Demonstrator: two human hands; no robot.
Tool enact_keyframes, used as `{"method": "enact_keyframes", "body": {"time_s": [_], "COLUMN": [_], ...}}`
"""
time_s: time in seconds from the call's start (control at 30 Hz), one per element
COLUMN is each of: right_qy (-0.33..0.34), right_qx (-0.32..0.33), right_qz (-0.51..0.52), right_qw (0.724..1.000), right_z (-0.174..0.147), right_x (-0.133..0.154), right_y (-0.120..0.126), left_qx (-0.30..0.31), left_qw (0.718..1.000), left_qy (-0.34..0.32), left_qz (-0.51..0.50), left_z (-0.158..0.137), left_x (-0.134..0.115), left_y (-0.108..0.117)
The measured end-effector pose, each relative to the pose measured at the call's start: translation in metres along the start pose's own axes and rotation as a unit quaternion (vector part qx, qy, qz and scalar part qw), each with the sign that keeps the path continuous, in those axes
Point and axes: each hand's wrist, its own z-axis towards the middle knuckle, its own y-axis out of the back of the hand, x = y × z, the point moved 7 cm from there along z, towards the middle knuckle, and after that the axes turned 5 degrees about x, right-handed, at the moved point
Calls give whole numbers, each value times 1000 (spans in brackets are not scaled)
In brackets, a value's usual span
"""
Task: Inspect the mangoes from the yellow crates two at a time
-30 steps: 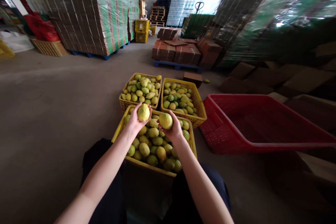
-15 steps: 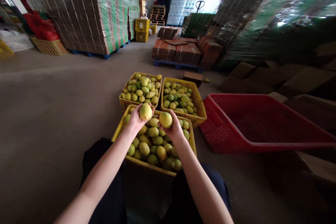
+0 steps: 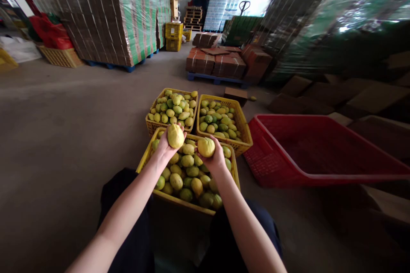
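A yellow lemon (image 3: 176,136) rests in my left hand (image 3: 165,146), its fingers curled around it from below. Another yellow lemon (image 3: 206,147), bumpy at the top, is held in my right hand (image 3: 218,157) with the thumb along its side. Both hands are over the near yellow crate (image 3: 179,201), which is full of yellow and green lemons (image 3: 192,171). Beyond it stand a heaped yellow crate (image 3: 152,126) on the left and a less full yellow crate (image 3: 246,133) on the right.
A large red basket (image 3: 288,175) is to the right of the crates. Flattened cardboard (image 3: 371,98) lies behind it. Bundled cardboard (image 3: 229,66) sits on a blue pallet ahead. Tall wrapped stacks (image 3: 96,17) rise on both sides.
Both lemons have been turned in my hands and show other sides. My left hand has shifted slightly up and left, my right hand slightly to the right.
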Motion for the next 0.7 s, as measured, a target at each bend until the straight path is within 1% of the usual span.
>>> {"method": "enact_keyframes", "body": {"time_s": [0.07, 0.17, 0.23, 0.3, 0.33, 0.4, 0.47, 0.5, 0.53, 0.57, 0.63, 0.7], "right_qy": [5, 31, 46, 74, 100, 175, 250, 281, 307, 329, 361, 383], "right_qx": [-22, -28, -28, -16, -5, 16, 31, 37, 43, 51, 74, 103], "right_qz": [19, 20, 10, -8, -20, -49, -108, -160, -226, -299, -438, -539], "right_qw": [1000, 999, 999, 997, 995, 983, 962, 946, 923, 894, 820, 743], "right_z": [-4, -7, -6, -4, -3, -4, -7, -10, -13, -16, -23, -30], "right_x": [2, 5, 5, 5, 6, 10, 14, 15, 16, 15, 11, 5], "right_y": [-2, -6, -9, -12, -15, -20, -24, -26, -29, -32, -40, -47], "left_qx": [15, 29, 45, 71, 82, 97, 101, 105, 110, 113, 102, 77], "left_qw": [1000, 999, 999, 997, 995, 991, 988, 987, 985, 984, 985, 988], "left_qy": [10, 13, 0, -5, -3, 2, 5, 10, 16, 22, 23, 18], "left_qz": [-5, -9, 6, 41, 62, 96, 117, 124, 130, 133, 134, 132], "left_z": [-5, -12, -15, -17, -18, -19, -20, -20, -20, -19, -17, -14], "left_x": [2, 2, 1, 3, 5, 12, 19, 24, 28, 32, 36, 36], "left_y": [-5, -11, -15, -19, -20, -21, -19, -18, -17, -16, -11, -3]}}
